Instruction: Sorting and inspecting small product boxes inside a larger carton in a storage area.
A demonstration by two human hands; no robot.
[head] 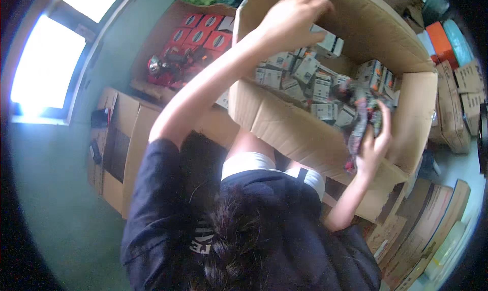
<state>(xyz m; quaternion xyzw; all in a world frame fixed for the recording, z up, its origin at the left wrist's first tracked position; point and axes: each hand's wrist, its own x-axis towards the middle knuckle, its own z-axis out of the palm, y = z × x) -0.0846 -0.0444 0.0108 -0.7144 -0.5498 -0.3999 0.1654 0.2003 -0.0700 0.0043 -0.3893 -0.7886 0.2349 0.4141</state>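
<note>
A large open cardboard carton (pixel 289 127) stands in front of me, with many small white printed boxes (pixel 322 87) lying loosely inside. My left hand (pixel 297 18) is over the carton's far left part, fingers spread and blurred, near a white box (pixel 328 41); I see nothing held in it. Over the right part of the carton, my right hand (pixel 371 142) grips a dark, multicoloured bundle (pixel 360 123), too blurred to name. Part of the bundle hangs towards the near wall of the carton, and it hides some of the boxes beneath.
To the left, another carton holds red boxes (pixel 198 35) and dark items with a shiny round part (pixel 154 65). A further open carton (pixel 131 138) stands near the wall. Flattened cardboard (pixel 423 230) leans at the lower right; more cartons (pixel 451 104) are stacked at right.
</note>
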